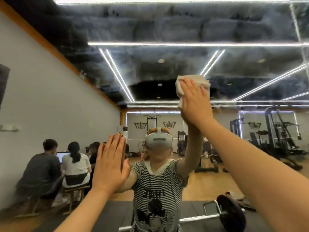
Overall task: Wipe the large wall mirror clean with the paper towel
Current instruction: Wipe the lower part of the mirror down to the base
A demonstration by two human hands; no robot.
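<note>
R hand (194, 104) presses towel (203, 81), mirror (167, 69).

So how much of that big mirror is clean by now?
Little looks done: one dark, clear patch left of the paper towel, with grey haze around it. In hand: the right hand presses the towel flat on the mirror, while the left hand rests flat on the glass. Left: the hazy, streaked upper mirror.

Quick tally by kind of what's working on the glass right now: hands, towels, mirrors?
Hands: 2, left hand flat on the glass, right hand pressing the towel
Paper towel: 1
Wall mirror: 1
Total: 4
</note>
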